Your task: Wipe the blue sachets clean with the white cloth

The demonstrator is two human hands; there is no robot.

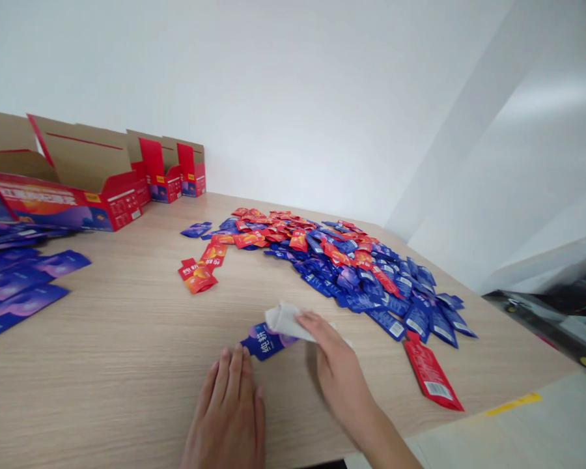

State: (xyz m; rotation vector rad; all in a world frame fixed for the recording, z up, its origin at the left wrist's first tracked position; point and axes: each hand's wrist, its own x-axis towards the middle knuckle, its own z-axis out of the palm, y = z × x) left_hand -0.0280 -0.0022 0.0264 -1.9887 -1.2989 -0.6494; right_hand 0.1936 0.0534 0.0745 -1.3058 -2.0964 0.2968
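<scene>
My left hand (229, 410) lies flat on the wooden table (117, 339), fingers stretched out, their tips touching the near end of a blue sachet-like packet (264, 343). My right hand (334, 365) grips a white folded paper or wrapper (286, 319) that lies over the far end of that blue packet. A big pile of blue and red sachets (351, 267) is spread just beyond both hands. A single red sachet (432, 374) lies to the right of my right hand.
Open red and blue cardboard boxes (92, 189) stand along the back left by the white wall. Flat blue packets (14, 286) lie at the left edge. A few red sachets (200, 270) sit apart. The table's right edge drops to a dark machine (551, 312).
</scene>
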